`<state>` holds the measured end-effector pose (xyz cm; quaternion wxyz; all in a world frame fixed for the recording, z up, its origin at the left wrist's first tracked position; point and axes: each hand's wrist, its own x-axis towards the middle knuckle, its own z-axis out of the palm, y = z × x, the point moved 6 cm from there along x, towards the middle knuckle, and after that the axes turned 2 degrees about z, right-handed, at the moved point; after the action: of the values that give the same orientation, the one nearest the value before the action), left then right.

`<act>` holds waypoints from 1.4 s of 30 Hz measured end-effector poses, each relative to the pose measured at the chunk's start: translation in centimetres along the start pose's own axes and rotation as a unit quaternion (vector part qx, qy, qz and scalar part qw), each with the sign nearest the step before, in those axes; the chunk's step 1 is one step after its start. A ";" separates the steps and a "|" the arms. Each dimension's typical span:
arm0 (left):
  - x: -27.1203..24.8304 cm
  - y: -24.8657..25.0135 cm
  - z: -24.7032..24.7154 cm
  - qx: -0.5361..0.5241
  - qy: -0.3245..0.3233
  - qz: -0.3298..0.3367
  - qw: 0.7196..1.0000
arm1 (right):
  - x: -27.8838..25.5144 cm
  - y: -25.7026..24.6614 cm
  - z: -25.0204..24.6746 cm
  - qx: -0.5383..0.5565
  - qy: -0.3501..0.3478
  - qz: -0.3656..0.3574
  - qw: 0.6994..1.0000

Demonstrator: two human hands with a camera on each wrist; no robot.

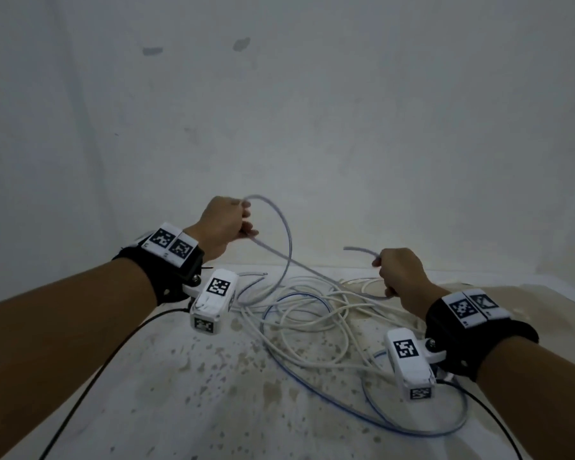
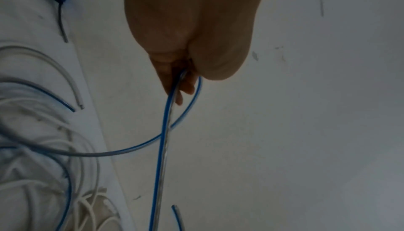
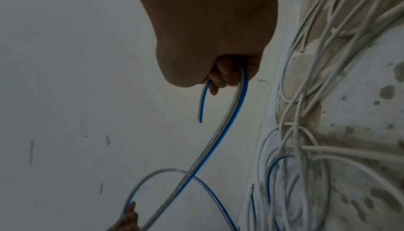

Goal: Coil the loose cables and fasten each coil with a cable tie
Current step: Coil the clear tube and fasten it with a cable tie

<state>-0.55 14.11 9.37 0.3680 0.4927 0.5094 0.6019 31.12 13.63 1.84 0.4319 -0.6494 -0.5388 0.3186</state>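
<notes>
The clear, blue-striped flexible cable (image 1: 281,224) is held in both hands above the stained white counter (image 1: 213,376). The fingers of the right hand (image 1: 400,277) are curled round it near its free end, which projects leftward. The fingers of the left hand (image 1: 221,224) are closed on one raised loop. The span between runs left to right; the remainder trails down into the tangle of white cables (image 1: 312,313). No cable tie is seen.

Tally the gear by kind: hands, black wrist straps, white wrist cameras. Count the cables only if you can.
Hands: 2 (left hand, right hand)
Black wrist straps: 2 (left strap, right strap)
White wrist cameras: 2 (left camera, right camera)
cables: tangled, uncountable
Total: 6
</notes>
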 end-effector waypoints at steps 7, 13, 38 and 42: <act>1.2 6.7 0.4 -0.136 0.025 0.131 0.982 | -0.5 -5.9 -1.0 0.108 0.121 -0.136 0.977; -1.0 -3.0 2.1 0.109 -0.071 -0.028 0.991 | -0.2 -4.1 2.5 0.165 0.013 -0.118 0.979; -6.1 -5.5 4.7 0.218 -0.101 0.128 0.962 | -2.2 -2.6 7.8 0.212 -0.066 -0.116 0.968; -5.9 -4.2 5.8 0.234 -0.086 0.162 0.955 | -3.9 -4.0 9.3 0.204 -0.126 -0.153 0.959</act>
<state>6.25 10.87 3.93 0.1824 0.6909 0.5159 0.4725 20.40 12.02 1.34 0.5277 -0.4115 -0.6054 0.4309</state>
